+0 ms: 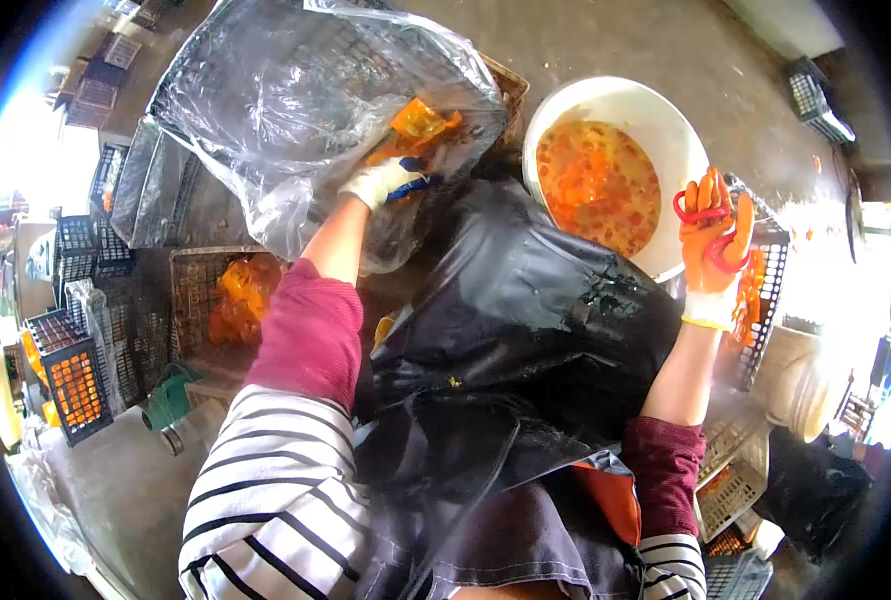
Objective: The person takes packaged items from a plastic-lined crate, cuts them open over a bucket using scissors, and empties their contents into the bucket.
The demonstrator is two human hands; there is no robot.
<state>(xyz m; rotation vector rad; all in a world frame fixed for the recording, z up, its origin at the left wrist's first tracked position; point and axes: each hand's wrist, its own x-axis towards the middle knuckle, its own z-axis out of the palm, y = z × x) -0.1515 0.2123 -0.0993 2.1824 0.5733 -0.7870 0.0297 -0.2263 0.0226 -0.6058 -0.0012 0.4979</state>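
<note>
My left hand, in a white and blue glove, reaches into a crate lined with clear plastic sheeting. Its fingers look stretched out, partly in shadow, beside a glossy orange piece; I see nothing gripped in them. My right hand, in an orange and white glove, is raised at the right of a white bucket. Red loop handles, apparently of scissors, sit around its fingers; the blades are hidden. Orange pieces float in cloudy liquid in the bucket.
A black apron covers my lap between crate and bucket. At left stands a brown crate holding orange pieces. A dark crate is farther left. Beside my right wrist is another crate with orange pieces.
</note>
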